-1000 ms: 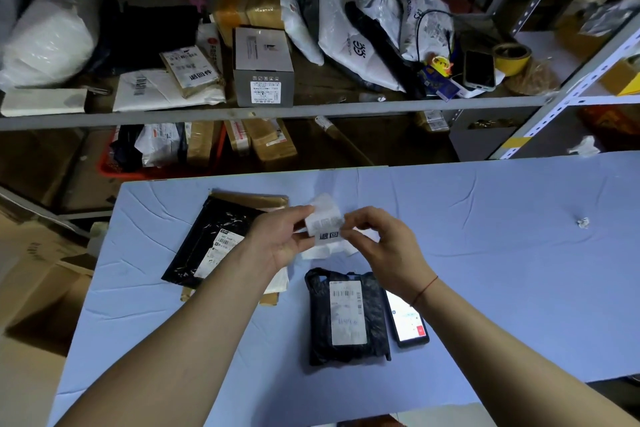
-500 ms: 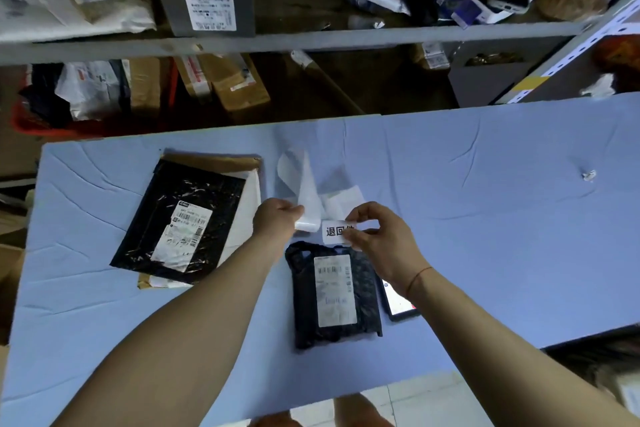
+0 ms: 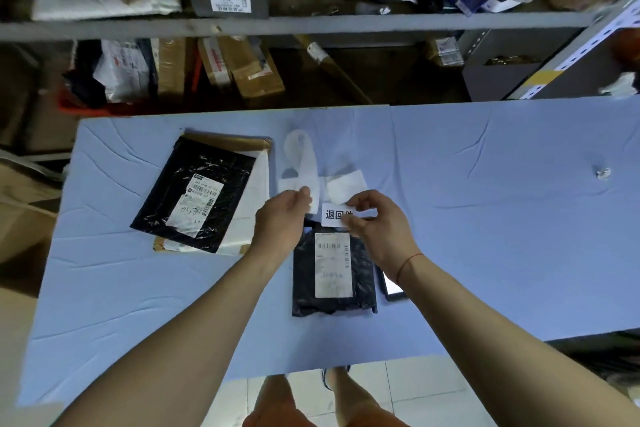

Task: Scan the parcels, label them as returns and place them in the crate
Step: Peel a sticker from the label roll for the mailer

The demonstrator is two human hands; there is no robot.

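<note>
The right hand [image 3: 375, 229] now pinches the return sticker [image 3: 334, 215], peeled off the backing strip [image 3: 301, 166] the left hand [image 3: 282, 222] pinches. Small black parcel [image 3: 334, 270] lies just below, ready for sticking.

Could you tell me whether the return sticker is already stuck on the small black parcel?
Not yet: the right hand pinches the return sticker above the small black parcel.

Third character on the return label [image 3: 337, 214] covered by the right hand [image 3: 375, 224]. Phone [image 3: 393, 286] mostly hidden under the right wrist, only a screen corner showing. Print on the small black parcel [image 3: 334, 270] too blurred to read. Top-shelf boxes cut off by the upper edge.
</note>
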